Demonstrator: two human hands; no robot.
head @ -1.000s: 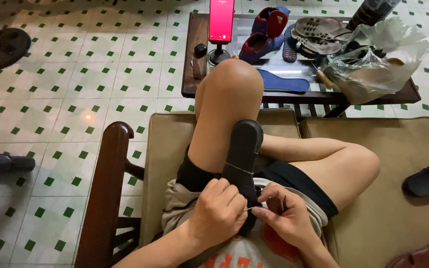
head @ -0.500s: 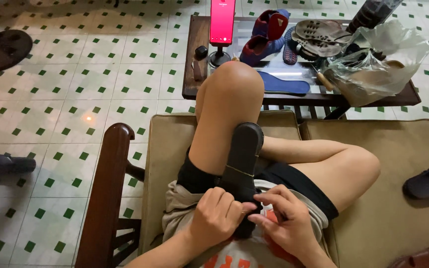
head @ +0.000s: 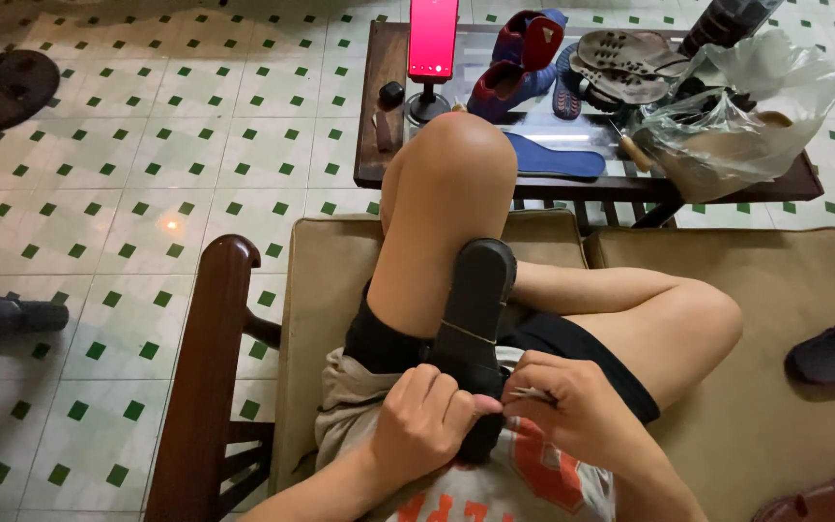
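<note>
Against raised knee [head: 451, 184], black shoe [head: 471, 333] leaned sole-up on lap. Left hand [head: 422, 425] curled around heel end. Right hand [head: 572, 411] beside it, fingers pinching thin tool [head: 531, 393] at shoe's edge.

A single camera sits on the person's head and looks steeply down and forward over the person's own lap. Nearest to it, at the bottom edge, are the left hand [head: 424, 425] and the right hand [head: 572, 411], both seen from above and close up against a black shoe [head: 475, 324]. The raised knee [head: 456, 164] fills the middle of the frame. Farther out, toward the top edge, the view reaches a dark wooden table [head: 379, 145] and the green-and-cream tiled floor [head: 147, 174]. The sofa's wooden armrest [head: 207, 367] runs along the lower left. No second view exists to overlap with this one
</note>
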